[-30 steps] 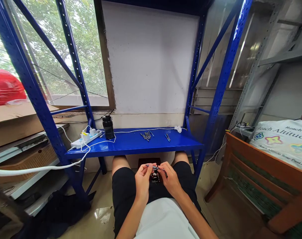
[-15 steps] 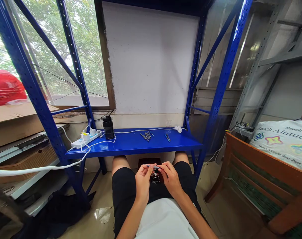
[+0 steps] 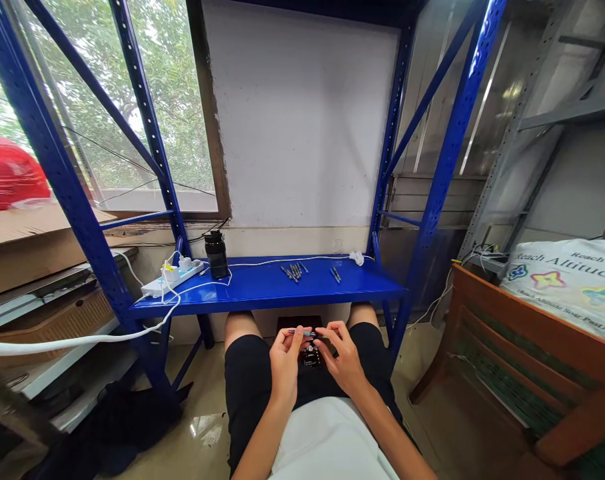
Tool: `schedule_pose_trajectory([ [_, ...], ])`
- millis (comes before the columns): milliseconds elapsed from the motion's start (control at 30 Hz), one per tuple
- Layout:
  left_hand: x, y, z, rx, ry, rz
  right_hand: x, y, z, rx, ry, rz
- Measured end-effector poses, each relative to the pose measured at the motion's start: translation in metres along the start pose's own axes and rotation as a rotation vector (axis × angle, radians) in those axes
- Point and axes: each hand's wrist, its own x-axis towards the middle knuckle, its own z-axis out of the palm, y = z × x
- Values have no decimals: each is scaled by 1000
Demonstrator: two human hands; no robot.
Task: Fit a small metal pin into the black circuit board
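Note:
Over my lap, a slim pen [image 3: 302, 333] lies level between my hands. My left hand [image 3: 284, 360] pinches its left part between thumb and fingers. At the dark right end, the thumb and fingertips of my right hand [image 3: 343, 357] close round it; its very tip is hidden by them. On the blue shelf table [image 3: 262, 293] in front, a cluster of several similar pens [image 3: 294, 272] lies in the middle. Two more pens [image 3: 336, 275] lie side by side to the right of that cluster.
At the table's left stand a black bottle [image 3: 216, 255] and a white power strip [image 3: 167, 280] with cables. Crumpled white paper or plastic [image 3: 356, 258] lies at the back right. Blue uprights [image 3: 442, 153] flank the table; a wooden chair [image 3: 482, 320] stands at right.
The fingers of my right hand have shifted slightly to the right along the pen, and more of the pen's middle shows. My left hand has barely moved.

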Motion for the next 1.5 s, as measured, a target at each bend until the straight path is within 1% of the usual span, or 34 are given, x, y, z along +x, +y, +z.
schedule_pose_trajectory([
  [67,-1,2,1,-27,-3,-10,0,0,0,-25,-3,-5],
  [267,-2,6,0,-84,42,-6,-2,8,0,-101,60,2],
  [500,-1,6,0,-101,56,14,-2,10,0,-103,119,27],
  [733,-1,8,-1,-101,87,40,-2,8,-1,-81,98,38],
  [1300,1,9,-2,-118,190,110,0,7,-1,-52,151,59],
  [1500,1,10,-1,-124,182,107,1,8,-1,-44,144,68],
])
